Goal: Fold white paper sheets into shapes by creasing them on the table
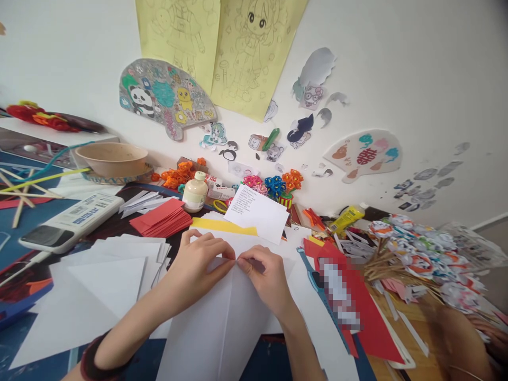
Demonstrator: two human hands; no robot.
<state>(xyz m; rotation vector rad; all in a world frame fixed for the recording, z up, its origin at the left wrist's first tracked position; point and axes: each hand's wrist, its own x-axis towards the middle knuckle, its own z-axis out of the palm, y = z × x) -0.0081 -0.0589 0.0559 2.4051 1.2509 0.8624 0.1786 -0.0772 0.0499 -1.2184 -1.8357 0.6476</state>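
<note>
A white sheet of paper (206, 328) lies in front of me, a crease running down its middle. At its far edge my left hand (206, 254) pinches the paper between thumb and fingers. Right beside it, my right hand (264, 270) pinches the same edge, the two sets of fingertips nearly touching. Beyond the hands are a yellow paper strip (226, 226) and a white card with handwriting (257, 211). To the left lies a stack of white paper (99, 296), some pieces cut at angles.
Red paper slips (162, 218), a glue bottle (194, 193) and a white power strip (75, 222) sit at left. Red paper (369, 312) and a blue watch (317, 280) lie at right, near paper flowers on sticks (416, 259). Another person's arm (456, 338) shows at lower right.
</note>
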